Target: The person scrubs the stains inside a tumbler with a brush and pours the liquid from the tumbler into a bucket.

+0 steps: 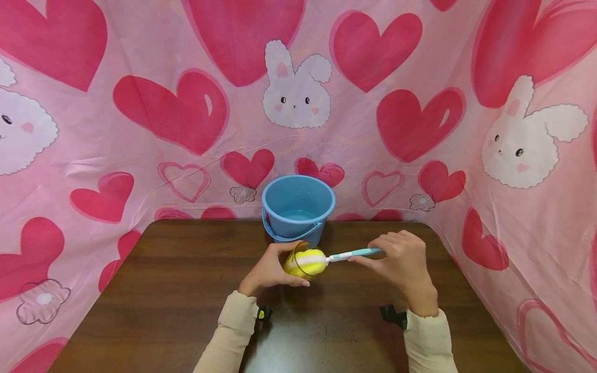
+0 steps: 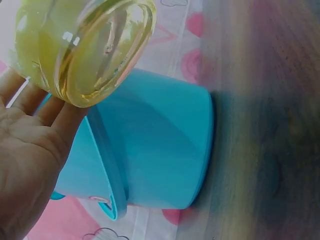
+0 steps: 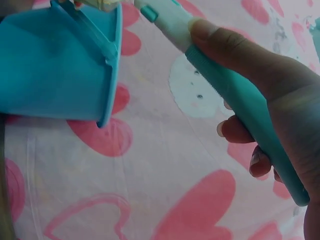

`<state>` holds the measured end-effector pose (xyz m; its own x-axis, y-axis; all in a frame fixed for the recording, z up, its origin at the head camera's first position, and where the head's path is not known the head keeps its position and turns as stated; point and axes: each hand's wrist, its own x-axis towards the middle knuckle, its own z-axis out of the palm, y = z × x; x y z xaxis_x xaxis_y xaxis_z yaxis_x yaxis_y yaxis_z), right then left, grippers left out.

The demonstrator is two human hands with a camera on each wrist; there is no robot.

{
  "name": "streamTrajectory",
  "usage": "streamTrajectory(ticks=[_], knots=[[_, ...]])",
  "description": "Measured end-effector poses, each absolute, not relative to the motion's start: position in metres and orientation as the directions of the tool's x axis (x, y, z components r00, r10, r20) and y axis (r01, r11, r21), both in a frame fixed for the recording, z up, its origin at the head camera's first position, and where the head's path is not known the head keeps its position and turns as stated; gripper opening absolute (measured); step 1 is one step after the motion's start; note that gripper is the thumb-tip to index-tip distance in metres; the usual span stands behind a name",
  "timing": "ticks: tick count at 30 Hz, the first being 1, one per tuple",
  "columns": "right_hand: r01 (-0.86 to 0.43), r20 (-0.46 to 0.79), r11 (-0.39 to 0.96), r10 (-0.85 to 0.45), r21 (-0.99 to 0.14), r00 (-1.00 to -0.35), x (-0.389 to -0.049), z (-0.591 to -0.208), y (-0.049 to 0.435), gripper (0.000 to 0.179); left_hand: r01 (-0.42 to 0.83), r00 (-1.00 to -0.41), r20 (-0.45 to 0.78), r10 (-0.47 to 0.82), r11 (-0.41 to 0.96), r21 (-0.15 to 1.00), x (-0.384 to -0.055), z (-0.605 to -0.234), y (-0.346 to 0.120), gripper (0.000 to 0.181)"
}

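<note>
An amber-tinted clear glass cup [image 2: 102, 55] is held tilted by my left hand [image 1: 272, 267], its mouth toward the right. My right hand [image 1: 402, 259] grips the teal and white handle [image 3: 230, 85] of a bottle brush, thumb along one side and fingers curled round the other. The brush's yellow and white sponge head [image 1: 311, 262] sits at the cup's mouth, partly inside it. Its far end shows only through the glass. Behind the cup, a light blue bucket [image 1: 298, 199] stands on the table with some water at its bottom.
The brown wooden table [image 1: 186, 290] lies under both hands. Pink cloth [image 1: 364, 134] with hearts and rabbits hangs at the back and sides. The bucket's handle [image 1: 291, 235] hangs down at its front, close to the cup. A dark strap [image 1: 394, 316] sits at the right wrist.
</note>
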<state>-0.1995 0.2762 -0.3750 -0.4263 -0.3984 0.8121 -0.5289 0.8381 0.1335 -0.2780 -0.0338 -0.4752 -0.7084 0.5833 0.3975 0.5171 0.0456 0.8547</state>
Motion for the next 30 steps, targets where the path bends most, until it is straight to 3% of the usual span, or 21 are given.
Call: streamTrajectory(ticks=[6,11,22,30], knots=[[-0.531,0.872,0.836,-0.355,0.135,-0.338,-0.197,-0.368,0.292,0.070,0.517,-0.695,0.398,0.599,0.031,0.856,-0.279,-0.477,-0.032,0.078],[-0.507,0.909,0.856,-0.285,0.099,-0.304,-0.195,-0.365,0.302,0.073,0.498,-0.700,0.387,0.600,0.022,0.867,-0.278,-0.480,-0.031,0.080],[-0.509,0.856,0.859,-0.304,0.055,-0.419,-0.200,-0.373,0.286,0.074,0.518,-0.702,0.408,0.584,0.025,0.855,-0.278,-0.478,-0.031,0.077],[-0.515,0.813,0.848,-0.386,0.126,-0.435,-0.203,-0.376,0.276,0.078,0.535,-0.706,0.391,0.591,0.083,0.841,-0.278,-0.479,-0.029,0.079]])
